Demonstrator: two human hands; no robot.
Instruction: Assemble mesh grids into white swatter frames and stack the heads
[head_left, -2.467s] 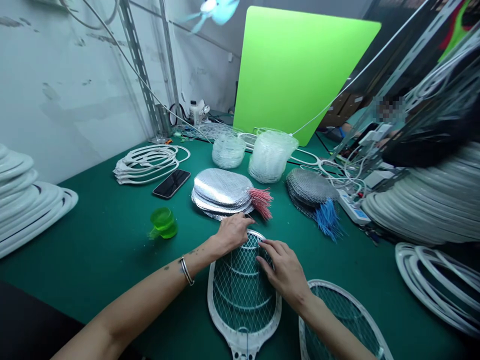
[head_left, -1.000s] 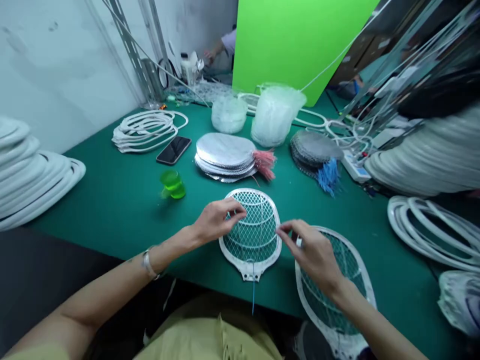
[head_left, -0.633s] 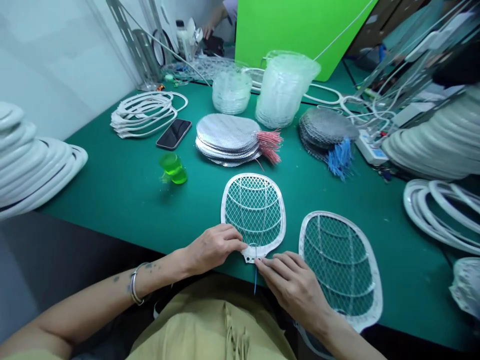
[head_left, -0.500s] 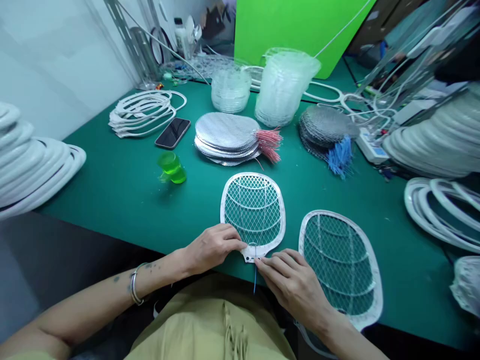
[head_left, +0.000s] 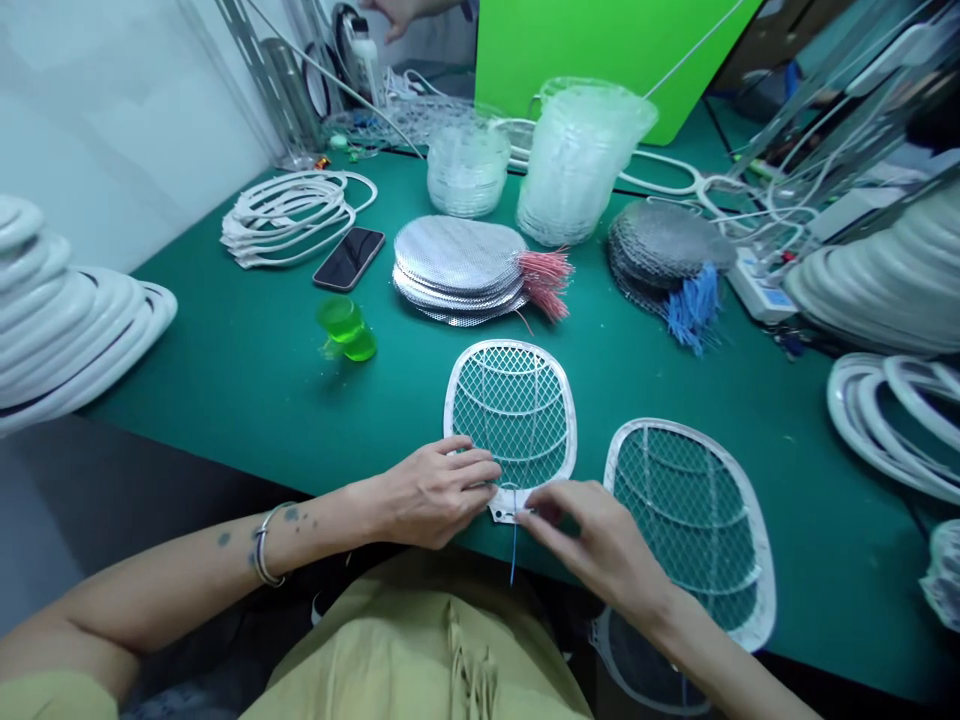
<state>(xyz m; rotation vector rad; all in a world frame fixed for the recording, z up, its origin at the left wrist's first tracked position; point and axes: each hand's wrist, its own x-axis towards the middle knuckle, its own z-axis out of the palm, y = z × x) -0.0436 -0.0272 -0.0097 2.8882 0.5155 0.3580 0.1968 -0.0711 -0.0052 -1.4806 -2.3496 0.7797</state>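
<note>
Near the centre of the frame, the white plastic racket head with lattice mesh [head_left: 510, 415] lies flat on the green worktop [head_left: 247, 410], its neck close to the front edge, which slants from the left down to the lower right; a thin blue wire [head_left: 514, 555] runs from the neck past that edge. The left hand [head_left: 439, 492] rests at the head's lower-left rim, fingers curled; I cannot tell whether its grip pinches anything. The right hand [head_left: 596, 535] reaches the neck, thumb and forefinger tips close together; whether that grip pinches the plastic or wire is unclear. A second white mesh racket head [head_left: 690, 520] lies just beside it at lower right, reaching the front edge. Green surface shows between the first head and the translucent green cup [head_left: 349, 330] at left, and a narrower strip between it and the stacked silver perforated sheets [head_left: 457, 265] above. Tall piles of white rings [head_left: 60, 335] crowd the left margin; a pale wall [head_left: 112, 130] fills the upper left, a bright green panel [head_left: 585, 45] the top.
</note>
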